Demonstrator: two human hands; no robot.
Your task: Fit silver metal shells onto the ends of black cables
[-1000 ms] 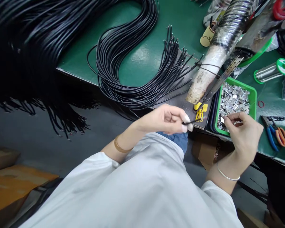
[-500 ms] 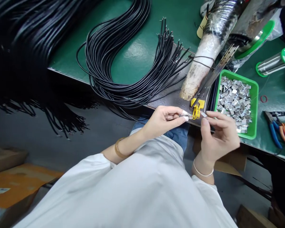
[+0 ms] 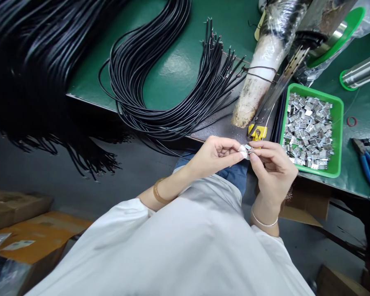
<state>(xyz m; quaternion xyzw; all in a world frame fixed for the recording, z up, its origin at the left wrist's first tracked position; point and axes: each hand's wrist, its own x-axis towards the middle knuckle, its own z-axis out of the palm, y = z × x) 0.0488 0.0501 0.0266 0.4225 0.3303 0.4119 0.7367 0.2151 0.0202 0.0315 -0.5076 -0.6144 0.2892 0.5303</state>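
Observation:
My left hand (image 3: 217, 155) is closed in a pinch, with white wrapping on its fingertips. Thin wire ends show at those tips; the cable they belong to is mostly hidden by the fingers. My right hand (image 3: 273, 164) pinches a small silvery metal connector piece (image 3: 248, 147) between thumb and fingers. Both hands meet just in front of the bench edge, the metal piece against the wire ends. Right behind them is a yellow clip-like fixture (image 3: 257, 131), partly covered by my right fingers.
A looped bundle of black cables (image 3: 135, 98) lies on the green bench (image 3: 175, 68). A green tray (image 3: 337, 164) of metal pieces stands at right, near pliers (image 3: 366, 164) and a solder spool (image 3: 357, 76). A plastic-wrapped tube (image 3: 255, 86) slants behind the fixture. More cables (image 3: 43, 82) hang at left.
My right hand has moved left, bringing the metal piece from beside the yellow fixture to the wire ends at my left fingertips. The camera view has shifted slightly.

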